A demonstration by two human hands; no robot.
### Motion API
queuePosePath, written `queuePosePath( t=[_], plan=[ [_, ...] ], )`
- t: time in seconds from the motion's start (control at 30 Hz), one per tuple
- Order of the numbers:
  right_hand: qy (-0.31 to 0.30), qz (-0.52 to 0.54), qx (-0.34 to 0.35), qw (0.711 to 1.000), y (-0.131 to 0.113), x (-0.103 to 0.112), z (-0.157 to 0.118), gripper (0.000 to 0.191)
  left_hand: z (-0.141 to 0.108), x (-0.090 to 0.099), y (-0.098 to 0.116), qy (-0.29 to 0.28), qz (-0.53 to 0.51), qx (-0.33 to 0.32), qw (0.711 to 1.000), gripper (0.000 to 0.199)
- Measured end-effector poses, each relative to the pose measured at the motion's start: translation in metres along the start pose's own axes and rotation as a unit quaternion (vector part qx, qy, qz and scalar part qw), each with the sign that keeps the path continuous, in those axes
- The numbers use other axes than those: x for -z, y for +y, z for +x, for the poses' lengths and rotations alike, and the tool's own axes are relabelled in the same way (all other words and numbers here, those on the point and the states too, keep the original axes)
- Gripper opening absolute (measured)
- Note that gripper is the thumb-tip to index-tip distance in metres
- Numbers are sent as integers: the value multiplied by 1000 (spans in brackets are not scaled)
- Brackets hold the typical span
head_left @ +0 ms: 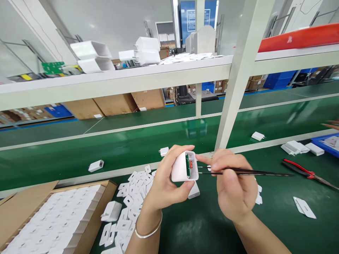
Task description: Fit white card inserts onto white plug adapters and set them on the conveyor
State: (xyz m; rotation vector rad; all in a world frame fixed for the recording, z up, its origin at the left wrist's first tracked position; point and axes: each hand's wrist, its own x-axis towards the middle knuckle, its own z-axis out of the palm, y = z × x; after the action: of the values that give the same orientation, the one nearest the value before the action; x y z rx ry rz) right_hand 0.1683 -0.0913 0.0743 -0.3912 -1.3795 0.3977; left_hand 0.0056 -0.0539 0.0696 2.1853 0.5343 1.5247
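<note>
At the centre of the frame, above the green mat, the left hand grips a white shell, thumb below and fingers curled over its top. The shell's open end faces right, showing a green board and an orange part inside; its long axis runs roughly left to right, tilted slightly up at the open end. The right hand pinches black tweezers, fingers closed on them. The tweezers lie almost level, tips pointing left and just at the shell's open mouth, handle end reaching right.

Below the hands the mat is bare. At lower left, loose white covers lie beside a carton packed with white parts. At the right, red-handled pliers lie well apart from the hands. Beyond runs a green conveyor carrying a few white shells.
</note>
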Motion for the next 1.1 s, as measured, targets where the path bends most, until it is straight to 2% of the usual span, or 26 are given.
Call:
queuePosePath(
  t=[0.1,0.67,0.93,1.1],
  plan=[
    [44,11,22,999,1,-1,0,22,0,-2,3,-3,2,-11,1000,49],
    [24,-71,99,992,5,0,-3,17,-4,-3,9,4,43,-18,999,63],
    [13,-90,105,990,4,0,-3,18,-3,-2,10,5,53,-18,998,64],
    [16,-115,82,990,5,2,-5,13,-3,-3,11,4,54,-20,998,64]
  ],
)
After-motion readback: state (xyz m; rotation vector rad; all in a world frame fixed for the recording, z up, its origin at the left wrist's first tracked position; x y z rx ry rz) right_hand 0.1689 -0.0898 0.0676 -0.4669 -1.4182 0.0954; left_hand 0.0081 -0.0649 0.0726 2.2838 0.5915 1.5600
